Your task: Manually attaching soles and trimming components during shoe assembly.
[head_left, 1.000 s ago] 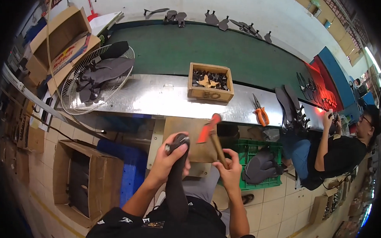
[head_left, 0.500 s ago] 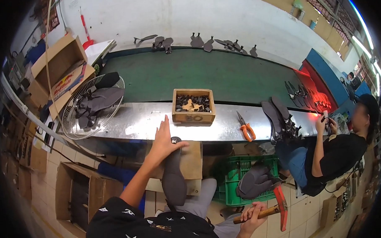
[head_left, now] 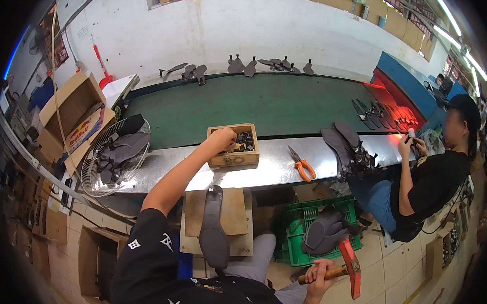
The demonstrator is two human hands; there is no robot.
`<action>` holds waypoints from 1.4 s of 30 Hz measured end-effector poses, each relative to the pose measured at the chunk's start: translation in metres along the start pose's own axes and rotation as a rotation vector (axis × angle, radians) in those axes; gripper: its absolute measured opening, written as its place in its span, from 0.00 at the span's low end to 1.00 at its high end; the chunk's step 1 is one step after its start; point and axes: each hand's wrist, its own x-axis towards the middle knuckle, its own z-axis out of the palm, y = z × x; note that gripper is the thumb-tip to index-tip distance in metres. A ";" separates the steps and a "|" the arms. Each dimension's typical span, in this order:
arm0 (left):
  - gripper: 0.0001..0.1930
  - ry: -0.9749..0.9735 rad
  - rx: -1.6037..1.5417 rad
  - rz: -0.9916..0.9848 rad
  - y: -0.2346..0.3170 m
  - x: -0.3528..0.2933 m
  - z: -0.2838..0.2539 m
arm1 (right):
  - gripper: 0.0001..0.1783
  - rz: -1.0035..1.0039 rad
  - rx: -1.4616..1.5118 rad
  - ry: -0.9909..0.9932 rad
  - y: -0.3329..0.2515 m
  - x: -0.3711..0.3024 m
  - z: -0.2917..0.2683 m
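Note:
My left hand (head_left: 223,138) reaches into a small wooden box (head_left: 233,160) of small black pieces (head_left: 246,140). Its fingers are bent together among the pieces; whatever lies between them is hidden. My right hand (head_left: 319,272), low in the picture, is wrapped round the wooden handle of a hammer (head_left: 350,269) with a red head. Before my lap, a dark grey shoe sole (head_left: 213,236) rests lengthwise over the edge of a tan board (head_left: 238,211), neither hand touching it.
Orange-handled pliers (head_left: 304,168) lie on the metal ledge (head_left: 278,156) beside a green conveyor belt (head_left: 199,105). A wire basket (head_left: 115,156) of soles stands left. Grey soles (head_left: 345,146) lie right, near a seated co-worker (head_left: 432,177). Below is a green crate (head_left: 297,238).
My left hand has left the sole on the board and moved up into the wooden box. The right hand still grips the hammer. The whole view has shifted slightly.

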 end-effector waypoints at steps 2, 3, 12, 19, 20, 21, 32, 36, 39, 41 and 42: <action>0.11 0.102 -0.030 0.079 -0.012 -0.015 0.004 | 0.11 0.042 -0.017 -0.069 -0.002 0.005 0.007; 0.11 0.096 -0.037 0.079 -0.001 -0.021 0.001 | 0.10 0.040 -0.015 -0.101 -0.002 0.009 0.009; 0.11 0.773 -0.746 0.279 0.217 -0.205 -0.122 | 0.16 0.072 0.068 -0.414 -0.050 0.055 0.115; 0.10 0.776 -0.543 0.544 0.237 -0.257 -0.117 | 0.15 0.042 0.000 -0.686 -0.061 0.036 0.153; 0.11 0.739 -0.591 0.529 0.236 -0.259 -0.119 | 0.15 0.056 -0.009 -0.688 -0.059 0.033 0.153; 0.11 0.739 -0.602 0.522 0.238 -0.261 -0.116 | 0.14 0.048 0.014 -0.665 -0.057 0.029 0.154; 0.14 0.503 -1.034 0.181 0.217 -0.275 -0.097 | 0.09 0.254 0.096 -0.635 -0.037 0.023 0.157; 0.18 0.641 -0.880 -0.210 0.177 -0.255 -0.062 | 0.06 0.113 -0.189 -0.583 -0.012 0.045 0.181; 0.21 0.745 -0.742 -0.362 0.123 -0.229 -0.009 | 0.08 0.050 -0.386 -0.605 0.024 0.073 0.207; 0.19 0.438 -0.902 -0.308 0.102 -0.219 0.008 | 0.09 0.008 -0.394 -0.635 0.043 0.090 0.226; 0.19 0.449 -0.898 -0.304 0.102 -0.219 0.005 | 0.09 -0.002 -0.393 -0.640 0.044 0.096 0.234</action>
